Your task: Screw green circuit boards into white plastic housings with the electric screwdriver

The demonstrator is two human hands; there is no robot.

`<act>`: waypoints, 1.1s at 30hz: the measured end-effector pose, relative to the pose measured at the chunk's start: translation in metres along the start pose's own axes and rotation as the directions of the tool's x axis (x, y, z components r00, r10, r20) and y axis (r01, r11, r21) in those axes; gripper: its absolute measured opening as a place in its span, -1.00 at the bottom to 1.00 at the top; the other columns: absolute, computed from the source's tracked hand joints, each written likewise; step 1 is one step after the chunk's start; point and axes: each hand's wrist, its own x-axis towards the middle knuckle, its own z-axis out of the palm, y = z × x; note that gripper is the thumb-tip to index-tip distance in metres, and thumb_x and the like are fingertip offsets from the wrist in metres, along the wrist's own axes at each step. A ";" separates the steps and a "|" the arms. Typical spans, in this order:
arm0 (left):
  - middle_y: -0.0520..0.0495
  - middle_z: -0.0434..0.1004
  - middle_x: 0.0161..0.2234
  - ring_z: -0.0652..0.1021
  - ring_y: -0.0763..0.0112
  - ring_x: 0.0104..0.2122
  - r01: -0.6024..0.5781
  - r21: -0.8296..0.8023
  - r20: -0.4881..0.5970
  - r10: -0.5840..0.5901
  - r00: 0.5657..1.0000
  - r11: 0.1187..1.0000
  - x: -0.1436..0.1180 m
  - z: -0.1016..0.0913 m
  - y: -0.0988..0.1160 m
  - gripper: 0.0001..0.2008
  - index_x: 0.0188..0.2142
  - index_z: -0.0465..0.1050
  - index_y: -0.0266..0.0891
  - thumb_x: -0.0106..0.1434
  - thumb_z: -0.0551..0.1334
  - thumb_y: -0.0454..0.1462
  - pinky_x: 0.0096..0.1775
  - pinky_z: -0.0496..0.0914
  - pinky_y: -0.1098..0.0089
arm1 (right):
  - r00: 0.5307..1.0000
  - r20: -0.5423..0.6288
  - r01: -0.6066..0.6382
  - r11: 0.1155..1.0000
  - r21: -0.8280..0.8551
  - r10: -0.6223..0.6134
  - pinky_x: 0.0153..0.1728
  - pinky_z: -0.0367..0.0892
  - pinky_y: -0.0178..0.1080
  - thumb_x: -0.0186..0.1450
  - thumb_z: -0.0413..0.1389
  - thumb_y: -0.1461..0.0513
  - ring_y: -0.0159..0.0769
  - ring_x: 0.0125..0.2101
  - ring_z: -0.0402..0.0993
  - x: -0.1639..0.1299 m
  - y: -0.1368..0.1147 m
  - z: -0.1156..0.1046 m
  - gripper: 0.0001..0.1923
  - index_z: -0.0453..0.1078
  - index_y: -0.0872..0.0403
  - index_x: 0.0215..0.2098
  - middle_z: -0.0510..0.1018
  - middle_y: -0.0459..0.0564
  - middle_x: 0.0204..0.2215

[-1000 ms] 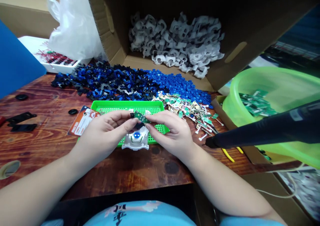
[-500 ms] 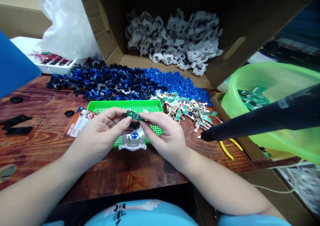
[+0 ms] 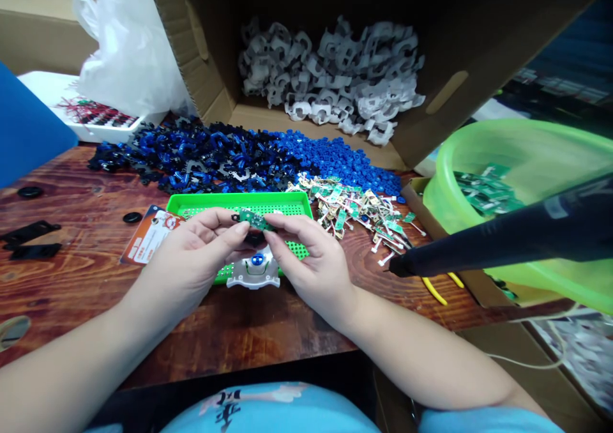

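My left hand (image 3: 196, 257) and my right hand (image 3: 309, 257) meet over the near edge of a green perforated tray (image 3: 211, 203). Between their fingertips they pinch a small green circuit board (image 3: 253, 219) with a black part at its left end. Just below it, a white plastic housing with a blue button (image 3: 255, 270) rests on the tray's front edge, between my two hands.
Loose circuit boards (image 3: 364, 212), blue caps (image 3: 335, 158) and blue-black parts (image 3: 201, 155) lie behind the tray. An open carton (image 3: 431, 101) holds white housings (image 3: 330, 75). At right are a green basin (image 3: 522, 158), a black tool nozzle (image 3: 479, 244) and yellow-handled pliers (image 3: 435, 289).
The view shifted slightly up and left a second ago. Both hands keep holding the small board above the white housing; my fingers have adjusted their pinch only a little.
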 end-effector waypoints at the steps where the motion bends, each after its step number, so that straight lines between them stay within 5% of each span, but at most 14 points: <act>1: 0.10 0.64 -0.41 0.62 0.51 -0.41 -0.019 0.015 0.003 0.019 1.000 1.000 0.000 0.000 0.000 -0.84 -0.31 0.53 -0.16 0.11 0.43 -0.24 -0.29 0.53 0.57 | 1.000 -0.001 -0.004 1.000 0.008 0.004 -0.10 0.51 -0.29 0.32 0.11 0.30 -0.40 -0.17 0.54 0.000 0.000 0.000 -0.78 0.44 0.00 -0.07 0.61 -0.07 -0.16; 10: 0.08 0.60 -0.44 0.59 0.44 -0.44 -0.215 0.258 -0.068 0.239 0.969 0.942 -0.011 0.011 0.005 -0.74 -0.34 0.47 -0.17 0.04 0.44 -0.13 -0.34 0.50 0.51 | 0.996 0.023 -0.084 0.984 0.157 0.081 0.00 0.50 -0.23 0.33 0.10 0.28 -0.36 -0.11 0.55 -0.005 0.001 0.002 -0.72 0.41 -0.07 0.00 0.58 -0.08 -0.08; 24: 0.12 0.59 -0.41 0.57 0.49 -0.42 -0.223 0.215 -0.084 0.246 0.966 0.951 -0.011 0.011 0.003 -0.79 -0.35 0.49 -0.12 0.06 0.44 -0.17 -0.32 0.49 0.56 | 0.962 0.009 -0.255 0.885 0.390 0.273 -0.04 0.49 -0.36 0.30 0.14 0.29 -0.43 -0.12 0.56 -0.005 -0.005 0.011 -0.78 0.48 -0.03 -0.10 0.61 -0.09 -0.13; 33: 0.12 0.59 -0.46 0.57 0.52 -0.49 -0.253 0.249 -0.048 0.272 0.961 0.935 -0.013 0.011 0.002 -0.86 -0.33 0.49 -0.13 0.13 0.40 -0.20 -0.39 0.49 0.60 | 0.983 0.008 -0.180 0.954 0.238 0.183 -0.03 0.46 -0.34 0.31 0.11 0.29 -0.42 -0.13 0.55 -0.007 -0.001 0.009 -0.74 0.42 -0.01 -0.03 0.59 -0.08 -0.11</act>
